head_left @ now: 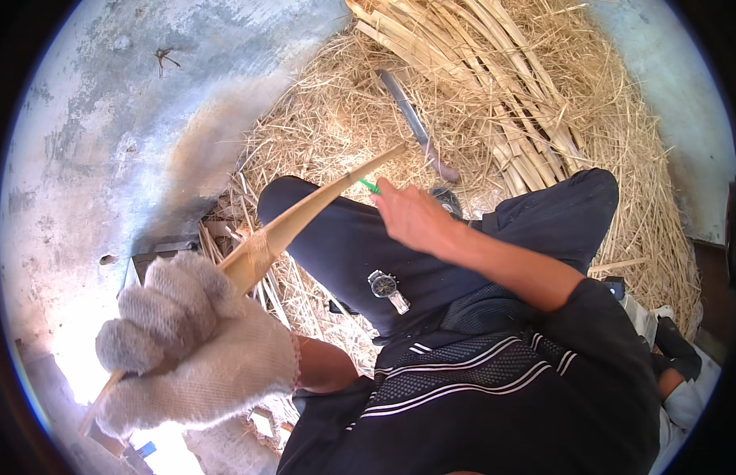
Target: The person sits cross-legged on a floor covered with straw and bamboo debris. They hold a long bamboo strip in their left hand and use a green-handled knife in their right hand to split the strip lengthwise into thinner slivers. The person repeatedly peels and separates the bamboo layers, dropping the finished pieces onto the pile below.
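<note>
My left hand [197, 348], in a pale knitted work glove, is closed round a long split strip of bamboo or wood [265, 241]. The strip slants up and away across my left knee, its far end narrowing to a tip. Bare, my right hand [415, 215] is closed on a small green tool [368, 185], whose end meets the strip near its far part. Most of this tool is hidden inside my fingers, and I cannot make out its blade. A metal wristwatch [387, 290] lies on my dark trousers between my arms.
Shavings [320, 127] cover the floor ahead. A machete [407, 109] with a wooden handle lies on them, beyond my right hand. Long split strips [510, 87] are heaped at the far right. A stained wall [122, 134] rises at the left. Part of another person [675, 388] shows at the lower right.
</note>
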Tool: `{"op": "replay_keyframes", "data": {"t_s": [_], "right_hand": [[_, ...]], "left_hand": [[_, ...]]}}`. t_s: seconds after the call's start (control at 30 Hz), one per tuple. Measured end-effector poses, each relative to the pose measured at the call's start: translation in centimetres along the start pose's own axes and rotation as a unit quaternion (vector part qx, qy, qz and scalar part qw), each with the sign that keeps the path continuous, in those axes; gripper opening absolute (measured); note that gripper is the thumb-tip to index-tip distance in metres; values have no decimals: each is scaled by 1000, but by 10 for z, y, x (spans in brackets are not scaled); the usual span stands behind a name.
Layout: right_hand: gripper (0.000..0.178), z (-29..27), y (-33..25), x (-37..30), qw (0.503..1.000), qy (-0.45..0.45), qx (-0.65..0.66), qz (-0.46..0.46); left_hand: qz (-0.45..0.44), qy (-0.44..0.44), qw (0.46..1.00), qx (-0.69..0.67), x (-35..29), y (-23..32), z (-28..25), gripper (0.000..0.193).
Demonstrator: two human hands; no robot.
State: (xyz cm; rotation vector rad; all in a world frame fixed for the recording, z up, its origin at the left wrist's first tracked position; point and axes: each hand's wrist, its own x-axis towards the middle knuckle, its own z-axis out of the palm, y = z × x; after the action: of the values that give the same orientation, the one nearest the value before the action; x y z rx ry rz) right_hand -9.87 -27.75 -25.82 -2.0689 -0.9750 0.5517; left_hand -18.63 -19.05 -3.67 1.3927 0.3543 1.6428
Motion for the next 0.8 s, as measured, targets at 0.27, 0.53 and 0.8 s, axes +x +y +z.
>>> {"op": "replay_keyframes", "data": {"t_s": [0.27, 0.53, 0.8], "right_hand": [[29, -3, 26, 22, 997, -42, -67, -6], [34, 10, 60, 39, 994, -57, -93, 25], [29, 77, 257, 60, 946, -122, -207, 217]], "left_hand": [[-16, -29, 999, -9, 13, -5, 4, 61], [12, 40, 994, 97, 4, -3, 24, 63], [8, -34, 998, 52, -1, -1, 27, 61]]}}
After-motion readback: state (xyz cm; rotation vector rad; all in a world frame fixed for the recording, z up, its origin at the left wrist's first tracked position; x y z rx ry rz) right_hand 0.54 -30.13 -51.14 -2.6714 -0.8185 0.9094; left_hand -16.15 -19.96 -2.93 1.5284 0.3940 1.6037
